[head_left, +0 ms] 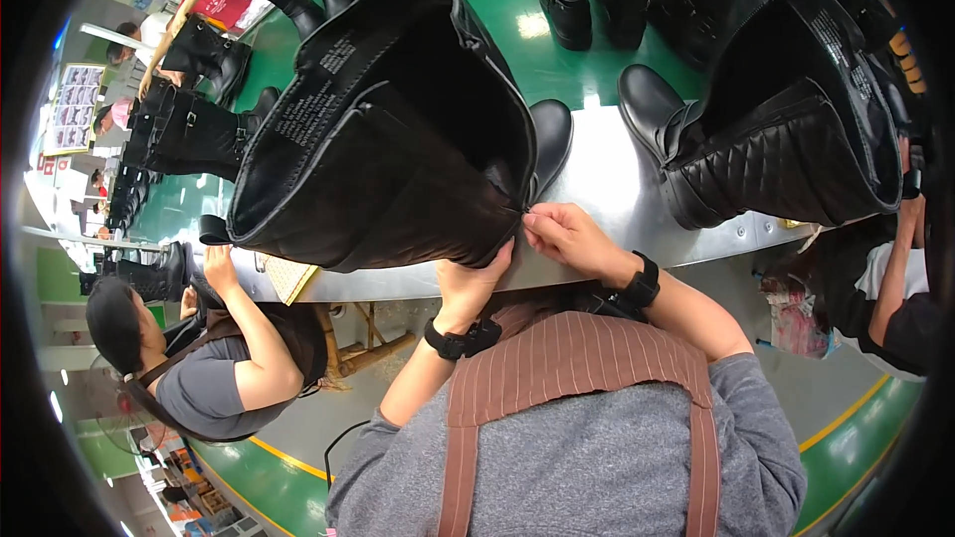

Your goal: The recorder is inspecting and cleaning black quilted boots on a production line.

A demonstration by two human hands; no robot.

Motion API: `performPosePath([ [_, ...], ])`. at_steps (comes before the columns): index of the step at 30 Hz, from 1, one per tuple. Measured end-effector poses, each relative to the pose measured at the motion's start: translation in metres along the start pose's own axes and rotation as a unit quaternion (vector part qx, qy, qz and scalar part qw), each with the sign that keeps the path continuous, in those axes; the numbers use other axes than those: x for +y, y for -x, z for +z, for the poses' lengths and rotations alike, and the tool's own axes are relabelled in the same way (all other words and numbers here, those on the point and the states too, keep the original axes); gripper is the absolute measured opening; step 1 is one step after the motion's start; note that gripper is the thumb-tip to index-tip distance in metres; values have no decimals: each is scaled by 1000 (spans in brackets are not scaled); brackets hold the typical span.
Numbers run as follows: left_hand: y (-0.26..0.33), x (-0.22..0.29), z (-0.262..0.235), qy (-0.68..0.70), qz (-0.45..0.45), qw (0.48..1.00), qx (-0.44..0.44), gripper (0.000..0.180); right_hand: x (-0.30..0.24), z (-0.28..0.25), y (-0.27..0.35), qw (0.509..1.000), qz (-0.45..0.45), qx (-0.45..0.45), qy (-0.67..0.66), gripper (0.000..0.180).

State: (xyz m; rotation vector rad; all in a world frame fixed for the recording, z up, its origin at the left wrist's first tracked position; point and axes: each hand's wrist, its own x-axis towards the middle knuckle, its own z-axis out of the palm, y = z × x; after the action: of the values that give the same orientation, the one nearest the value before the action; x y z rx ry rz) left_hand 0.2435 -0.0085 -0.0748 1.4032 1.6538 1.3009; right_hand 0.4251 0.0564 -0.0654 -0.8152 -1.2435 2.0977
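A tall black boot [398,179] stands in front of me with its wide shaft gaping toward me, and its rounded toe [553,139] points away to the right. My left hand [473,286] is closed on the lower side of the shaft, with some fingers hidden behind the leather. At the bottom of the shaft's side opening, my right hand [572,242] pinches a small zipper pull [525,210]. Thumb and forefinger press together there, touching the boot. Both wrists wear black bands.
Another black boot [776,154] with quilted panels and straps stands at right on the metal bench [607,154]. More boots [567,0] stand on the green surface beyond. A co-worker [199,358] sits close at left, another person [885,288] at far right.
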Motion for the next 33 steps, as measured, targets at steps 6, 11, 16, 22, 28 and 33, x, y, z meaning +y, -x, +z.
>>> performPosePath([
  [6, -2, -6, -1, -38, 3, 999, -2, 31, -74, 16, 14, 993, -97, -71, 18, 34],
  [11, -4, 4, -2, -22, -32, 999, -19, 45, -146, 39, 30, 994, -52, -73, 64, 34],
  [16, 2, 13, 3, 36, -42, 997, -53, 52, -199, 53, 55, 975, -169, -140, 25, 34],
  [22, 4, -5, 16, 123, -61, 989, 54, 44, -155, 42, 62, 970, -187, -116, 104, 27],
  [28, -10, -9, 2, 87, 25, 973, 210, 58, -90, -49, 122, 903, -47, -76, 421, 34],
  [33, -18, -4, -17, -7, -21, 984, 177, 69, -73, -87, 188, 710, 293, 208, 605, 60],
])
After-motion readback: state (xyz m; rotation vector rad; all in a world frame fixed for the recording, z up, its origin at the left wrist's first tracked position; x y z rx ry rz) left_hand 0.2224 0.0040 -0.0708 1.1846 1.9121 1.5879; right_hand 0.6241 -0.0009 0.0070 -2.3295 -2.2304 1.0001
